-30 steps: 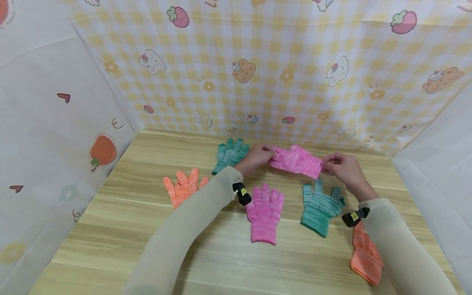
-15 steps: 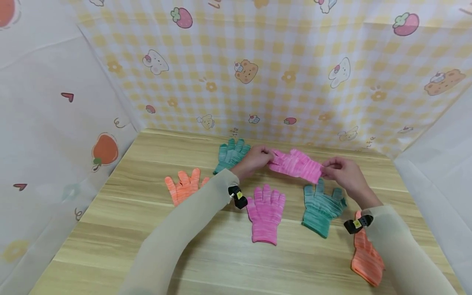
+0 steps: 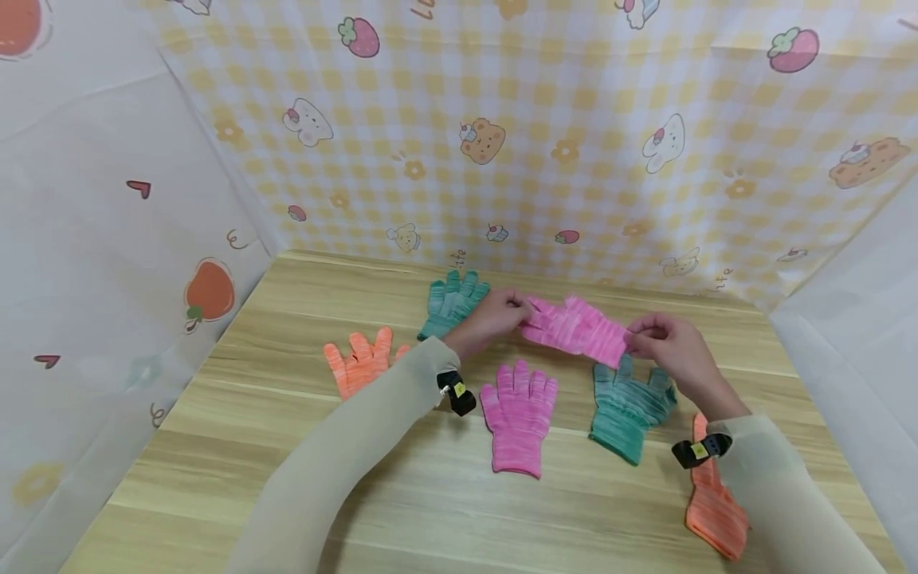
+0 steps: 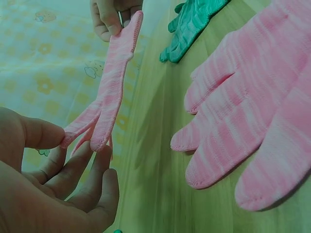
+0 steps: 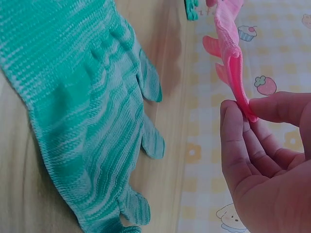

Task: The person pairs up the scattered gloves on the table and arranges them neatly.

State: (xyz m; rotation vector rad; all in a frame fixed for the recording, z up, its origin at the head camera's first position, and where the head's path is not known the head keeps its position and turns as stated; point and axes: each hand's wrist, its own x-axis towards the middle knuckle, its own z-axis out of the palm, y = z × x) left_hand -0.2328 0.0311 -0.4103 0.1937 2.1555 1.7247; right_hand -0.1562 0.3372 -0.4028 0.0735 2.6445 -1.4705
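Observation:
A pink knit glove [image 3: 575,328] hangs stretched sideways between both hands, above the back of the table. My left hand [image 3: 496,316] pinches it at the fingertip end, which the left wrist view shows between thumb and fingers. At the other end, my right hand [image 3: 665,343] pinches the cuff edge; in the right wrist view the cuff opening [image 5: 235,73] gapes slightly. A second pink glove [image 3: 519,422] lies flat below, fingers pointing to the back. Close under the right hand lies a green glove [image 3: 625,406], partly covered at its fingertips by the held glove.
Another green glove [image 3: 450,303] lies at the back, behind the left forearm. An orange glove [image 3: 362,363] at the left is partly hidden by the left sleeve. The right forearm covers part of another orange glove [image 3: 715,510]. A checked cloth [image 3: 559,191] hangs behind the wooden table [image 3: 237,446].
Both hands have come slightly down and nearer with the held pink glove, which now overlaps the green glove's fingertips. The gloves on the table stay in place; the camera view has shifted slightly.

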